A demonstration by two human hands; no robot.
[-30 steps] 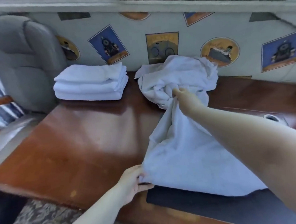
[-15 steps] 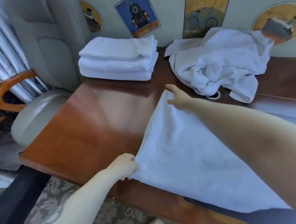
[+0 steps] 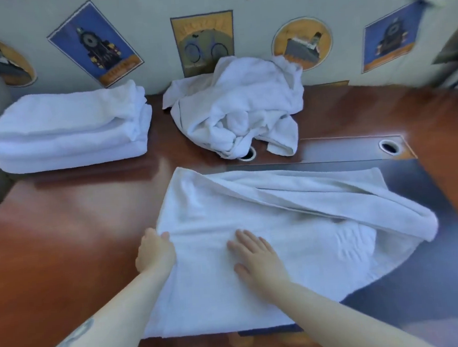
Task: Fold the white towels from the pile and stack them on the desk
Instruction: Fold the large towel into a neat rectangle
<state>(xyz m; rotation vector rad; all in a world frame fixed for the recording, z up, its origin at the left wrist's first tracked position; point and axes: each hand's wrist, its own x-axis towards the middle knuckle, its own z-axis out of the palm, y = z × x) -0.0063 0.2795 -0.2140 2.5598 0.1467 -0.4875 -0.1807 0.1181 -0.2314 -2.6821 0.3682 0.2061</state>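
Note:
A white towel (image 3: 253, 225) lies spread on the brown desk (image 3: 72, 230) in front of me, its far edge rolled over toward the right. My left hand (image 3: 154, 250) grips the towel's left edge, thumb on top. My right hand (image 3: 257, 258) lies flat on the towel's middle with fingers straight. Behind it sits the crumpled pile of white towels (image 3: 239, 110) against the wall. A stack of folded white towels (image 3: 70, 133) rests at the back left of the desk.
A dark desk pad (image 3: 430, 281) lies under the towel's right part. Two round cable holes (image 3: 388, 146) sit in a strip behind it. A wall with pictures rises right behind the desk. A grey chair stands at the far left.
The towel has been drawn off the pile and laid flat near me. My right hand came back from the towel's far corner onto its middle; my left hand still holds the left edge.

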